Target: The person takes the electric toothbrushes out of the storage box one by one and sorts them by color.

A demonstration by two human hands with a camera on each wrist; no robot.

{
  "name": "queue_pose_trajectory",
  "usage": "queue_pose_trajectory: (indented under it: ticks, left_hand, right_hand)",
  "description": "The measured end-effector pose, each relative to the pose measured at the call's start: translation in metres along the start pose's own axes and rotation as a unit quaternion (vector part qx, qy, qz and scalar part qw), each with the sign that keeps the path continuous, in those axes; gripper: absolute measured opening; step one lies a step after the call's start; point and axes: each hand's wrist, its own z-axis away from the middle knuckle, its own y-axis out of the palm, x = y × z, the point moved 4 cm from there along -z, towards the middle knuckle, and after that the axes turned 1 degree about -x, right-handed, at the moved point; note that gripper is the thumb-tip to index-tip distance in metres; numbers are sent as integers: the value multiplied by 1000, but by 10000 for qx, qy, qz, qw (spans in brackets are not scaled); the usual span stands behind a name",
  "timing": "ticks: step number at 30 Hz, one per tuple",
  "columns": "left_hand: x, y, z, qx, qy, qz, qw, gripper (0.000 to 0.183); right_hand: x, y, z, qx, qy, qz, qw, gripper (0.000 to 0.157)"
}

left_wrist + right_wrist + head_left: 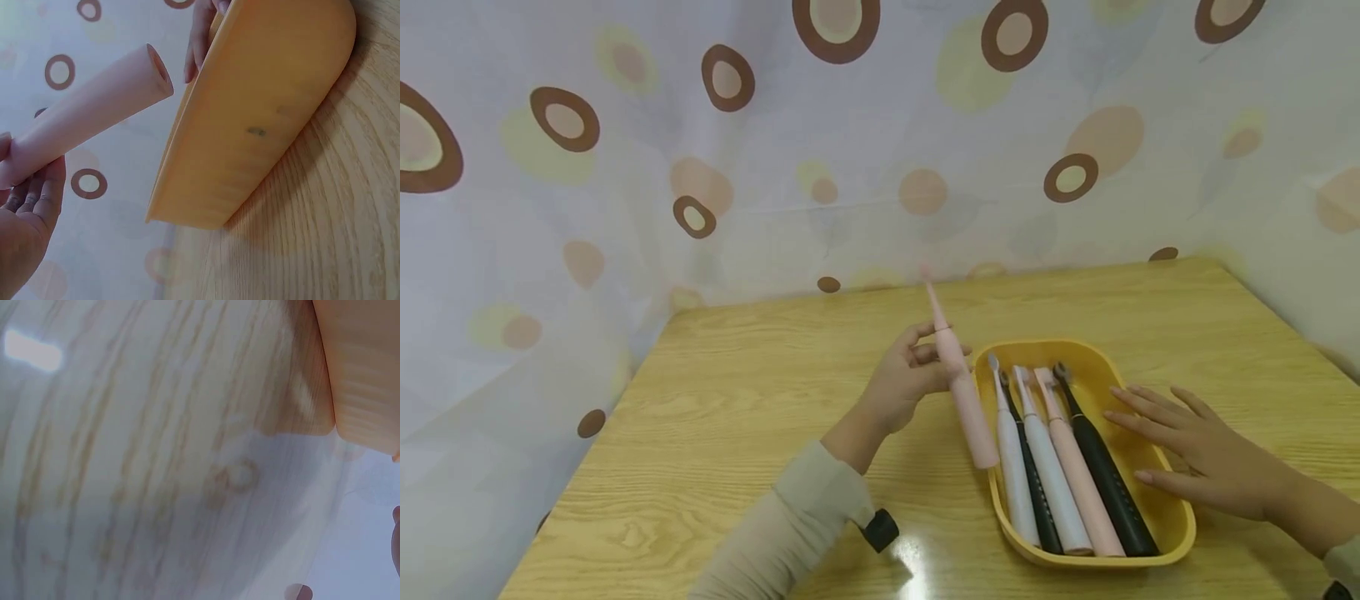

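My left hand [904, 379] grips a pink electric toothbrush [964, 392] around the upper part of its handle, its brush head pointing up and away. The toothbrush is held in the air by the left side of a yellow tray [1138, 446]; its handle's bottom end shows in the left wrist view. My right hand [1202, 454] has its fingers spread over the tray's right rim and holds nothing. Inside the tray several electric toothbrushes lie side by side: a white one [1017, 475], a slim black one [1037, 492], another white one [1056, 479], a pink one [1086, 487] and a thick black one [1112, 475].
The tray stands on a wood-grain table [737, 417], right of the middle. Behind the table hangs a pale curtain [865, 125] with brown, yellow and peach spots. A small black piece [880, 531] sits at the left sleeve's cuff.
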Motion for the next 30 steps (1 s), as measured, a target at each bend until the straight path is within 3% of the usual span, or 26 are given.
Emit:
queue_pose_trajectory:
  ticks: [20, 30]
  left_hand:
    - [-2, -48, -16, -822, 274, -367, 9956, 49]
    - [1, -69, -31, -1306, 97, -953, 9868, 48]
  right_hand:
    - [1, -1, 0, -48, -39, -15, 10000, 63]
    - [2, -2, -1, -32, -53, -18, 10000, 62]
